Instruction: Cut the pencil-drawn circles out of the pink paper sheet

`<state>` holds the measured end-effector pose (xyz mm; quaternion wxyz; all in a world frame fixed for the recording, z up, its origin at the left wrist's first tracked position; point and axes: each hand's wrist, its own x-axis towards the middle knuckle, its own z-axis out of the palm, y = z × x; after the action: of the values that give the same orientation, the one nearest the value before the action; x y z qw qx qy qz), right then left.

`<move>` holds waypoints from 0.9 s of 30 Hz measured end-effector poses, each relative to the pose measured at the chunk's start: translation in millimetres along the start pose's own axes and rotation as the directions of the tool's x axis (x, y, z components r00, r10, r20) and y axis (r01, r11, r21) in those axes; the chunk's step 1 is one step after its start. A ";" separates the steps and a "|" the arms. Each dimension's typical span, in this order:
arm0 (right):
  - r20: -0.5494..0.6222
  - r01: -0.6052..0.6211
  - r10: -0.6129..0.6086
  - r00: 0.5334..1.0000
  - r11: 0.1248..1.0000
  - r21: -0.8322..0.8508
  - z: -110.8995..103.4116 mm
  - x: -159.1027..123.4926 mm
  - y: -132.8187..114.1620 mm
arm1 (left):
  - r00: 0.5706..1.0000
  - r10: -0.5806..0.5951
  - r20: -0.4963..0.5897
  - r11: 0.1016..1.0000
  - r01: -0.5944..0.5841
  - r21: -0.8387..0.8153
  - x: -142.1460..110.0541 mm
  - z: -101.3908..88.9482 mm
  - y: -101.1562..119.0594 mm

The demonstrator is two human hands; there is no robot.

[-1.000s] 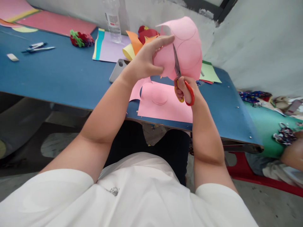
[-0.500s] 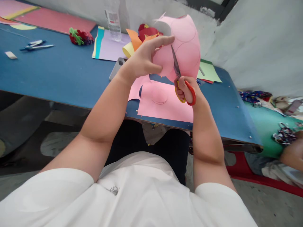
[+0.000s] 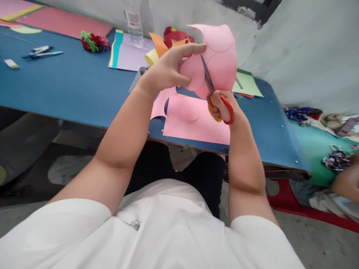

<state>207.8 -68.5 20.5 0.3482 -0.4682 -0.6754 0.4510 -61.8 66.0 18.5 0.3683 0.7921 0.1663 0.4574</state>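
Raised above the table is a curled sheet of pink paper (image 3: 220,69) with pencilled circles on it. My left hand (image 3: 174,67) grips its left part between thumb and fingers. In my right hand (image 3: 221,101) is a pair of scissors (image 3: 207,76) with one red and one yellow handle loop; the blades point up and to the left along the paper and look nearly closed. Below, a flat pink sheet (image 3: 207,125) lies near the table's front edge, with cut pink paper circles (image 3: 188,112) on it.
On the blue table (image 3: 70,86) are pens (image 3: 42,52), an eraser (image 3: 11,64), a red and green fuzzy craft piece (image 3: 94,42) and coloured paper. A clear bottle (image 3: 135,28) stands by the wall. At right, another person's arm (image 3: 347,183) rests near a green table (image 3: 314,153).
The far upper edge of the held paper has shifted, and a jagged tip at its top left no longer shows. The scissors have moved very slightly; both hands keep their hold.
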 end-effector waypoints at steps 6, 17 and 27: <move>0.023 -0.001 0.001 1.000 1.000 -0.001 -0.8 -2.8 -1.8 | 1.000 -0.031 0.000 0.999 0.031 -0.018 -1.0 0.9 5.0; 0.005 -0.012 0.012 1.000 0.999 -0.036 -0.4 -2.4 -3.2 | 0.997 -0.057 0.058 0.998 0.057 0.001 2.3 -9.5 -12.3; -0.019 0.028 -0.028 0.999 0.999 -0.026 0.0 -0.8 -1.6 | 0.996 0.008 -0.087 1.000 -0.009 -0.007 1.2 0.4 -12.6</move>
<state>207.6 -69.5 22.0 0.3551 -0.4676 -0.6841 0.4327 -59.8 75.0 9.8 0.3616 0.7709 0.1769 0.4936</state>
